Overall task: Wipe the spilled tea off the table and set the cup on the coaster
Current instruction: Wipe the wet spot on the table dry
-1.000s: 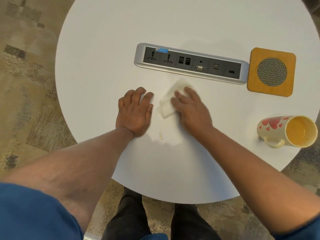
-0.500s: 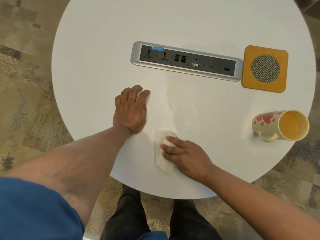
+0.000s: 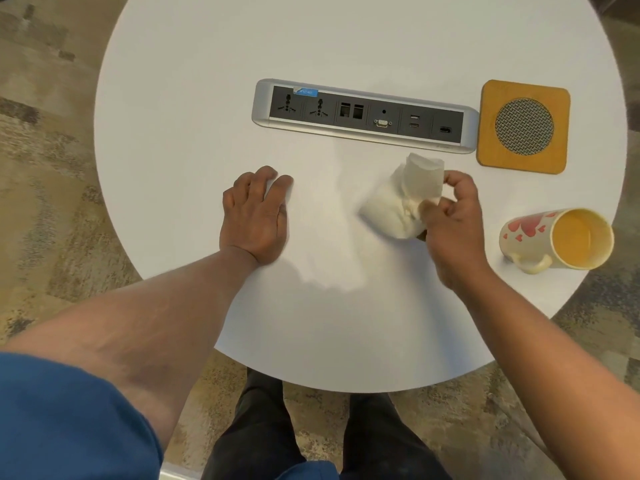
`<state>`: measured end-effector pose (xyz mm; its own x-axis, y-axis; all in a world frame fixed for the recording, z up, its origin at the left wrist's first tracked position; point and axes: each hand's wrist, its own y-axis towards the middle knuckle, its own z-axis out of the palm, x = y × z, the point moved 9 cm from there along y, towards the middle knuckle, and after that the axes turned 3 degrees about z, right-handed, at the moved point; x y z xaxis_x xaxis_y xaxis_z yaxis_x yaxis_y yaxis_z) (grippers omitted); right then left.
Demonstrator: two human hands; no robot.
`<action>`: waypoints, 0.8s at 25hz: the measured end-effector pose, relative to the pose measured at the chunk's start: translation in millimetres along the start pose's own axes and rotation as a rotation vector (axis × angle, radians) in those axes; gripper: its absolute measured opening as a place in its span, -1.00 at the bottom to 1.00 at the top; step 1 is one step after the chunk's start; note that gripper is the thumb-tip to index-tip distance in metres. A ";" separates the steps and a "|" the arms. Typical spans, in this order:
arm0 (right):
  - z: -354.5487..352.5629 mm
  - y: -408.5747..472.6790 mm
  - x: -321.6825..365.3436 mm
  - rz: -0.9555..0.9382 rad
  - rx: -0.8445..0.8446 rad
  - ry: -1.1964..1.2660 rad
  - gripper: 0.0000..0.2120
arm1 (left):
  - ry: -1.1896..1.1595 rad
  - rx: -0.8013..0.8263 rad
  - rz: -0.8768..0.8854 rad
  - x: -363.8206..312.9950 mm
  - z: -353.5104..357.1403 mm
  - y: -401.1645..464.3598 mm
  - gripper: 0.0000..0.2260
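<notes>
My right hand [image 3: 453, 223] grips a crumpled white tissue [image 3: 401, 202], lifted just off the round white table [image 3: 194, 98] near its middle right. My left hand [image 3: 256, 216] rests flat on the table to the left, fingers spread. A cream cup [image 3: 554, 240] with red hearts and a yellow inside lies on its side at the table's right edge, mouth towards me. The square wooden coaster [image 3: 523, 126] with a round mesh centre sits behind the cup, at the back right. I can make out no tea on the white surface.
A silver and black power socket strip [image 3: 363, 112] is set into the table behind my hands, its right end close to the coaster. Patterned carpet [image 3: 45, 168] surrounds the table. My legs show under the near edge.
My right hand swept the tissue from by the socket strip back to the near edge, then lifted it bunched up and moved right and away. My left hand stayed put.
</notes>
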<state>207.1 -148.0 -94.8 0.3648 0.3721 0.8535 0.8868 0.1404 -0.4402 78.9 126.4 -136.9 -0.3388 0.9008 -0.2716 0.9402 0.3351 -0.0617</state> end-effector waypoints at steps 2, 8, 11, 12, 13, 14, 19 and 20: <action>-5.1 10.2 4.2 -0.008 -0.009 -0.085 -0.60 | -0.002 0.003 -0.003 0.1 0.0 0.2 -0.62; -4.8 8.4 -6.1 0.013 0.022 -0.187 -0.84 | -0.001 -0.007 0.003 -0.3 -1.1 0.5 -0.62; -10.1 1.2 19.1 -0.276 -0.074 -0.440 -0.66 | -0.002 -0.005 0.005 -0.3 -0.8 -0.3 -0.62; -11.5 -0.6 29.9 -0.386 -0.134 -0.526 -0.61 | -0.001 -0.006 0.007 -0.5 -0.7 -0.2 -0.62; -11.0 -1.1 37.3 -0.493 -0.188 -0.630 -0.60 | 0.001 -0.006 0.008 -0.4 -1.0 0.2 -0.62; -8.5 -2.3 41.0 -0.576 -0.226 -0.740 -0.61 | 0.000 -0.007 0.007 -0.3 -1.2 0.4 -0.62; 13.0 3.0 5.5 -0.484 -0.108 -1.036 -0.70 | 0.003 0.001 0.007 -0.8 0.2 0.4 -0.62; 21.4 -0.4 -1.7 -0.470 -0.076 -1.041 -0.69 | 0.001 0.003 0.007 -0.4 0.3 0.4 -0.62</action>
<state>200.0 -129.0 -102.1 -0.3880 0.8816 0.2688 0.9011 0.4242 -0.0904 79.5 126.1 -137.1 -0.3319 0.9035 -0.2713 0.9428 0.3276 -0.0622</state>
